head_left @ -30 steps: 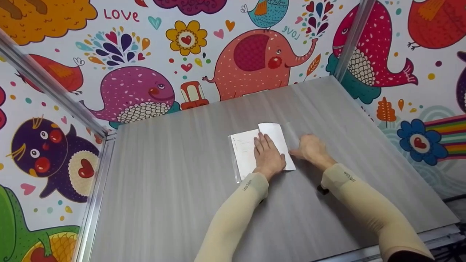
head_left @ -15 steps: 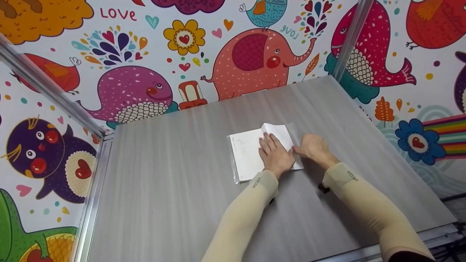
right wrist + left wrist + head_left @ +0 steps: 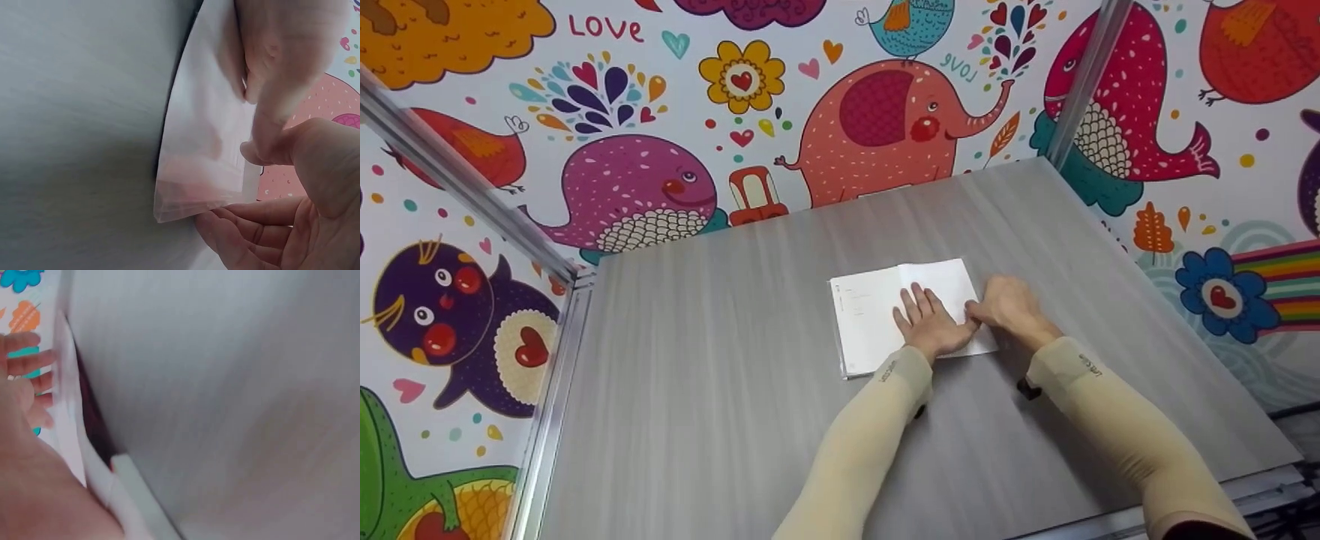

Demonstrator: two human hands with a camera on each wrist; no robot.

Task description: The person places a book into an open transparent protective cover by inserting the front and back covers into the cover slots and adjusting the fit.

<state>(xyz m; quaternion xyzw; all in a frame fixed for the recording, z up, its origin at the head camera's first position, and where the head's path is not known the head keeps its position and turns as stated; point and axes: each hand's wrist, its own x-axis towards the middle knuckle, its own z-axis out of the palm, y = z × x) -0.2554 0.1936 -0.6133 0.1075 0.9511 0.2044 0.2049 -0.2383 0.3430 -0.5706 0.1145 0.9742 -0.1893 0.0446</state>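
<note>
Grey table (image 3: 720, 420) within cartoon-papered walls (image 3: 630, 112). Centre frame: white paper in clear sleeve (image 3: 870, 319), lying flat. Left hand (image 3: 934, 326) pressing with straight fingers; right hand (image 3: 1009, 304) pinching sleeve edge. Best kept firmly pressed, edges aligned, while sliding.

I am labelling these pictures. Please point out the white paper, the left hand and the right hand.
white paper (image 3: 870, 319), head view, on its bare left half.
left hand (image 3: 931, 326), head view, on the back of the hand.
right hand (image 3: 1011, 304), head view, on the back of the hand.

Paper (image 3: 877, 319) on table (image 3: 697, 420), left hand (image 3: 934, 328) on paper, right hand (image 3: 1009, 304) beside
</note>
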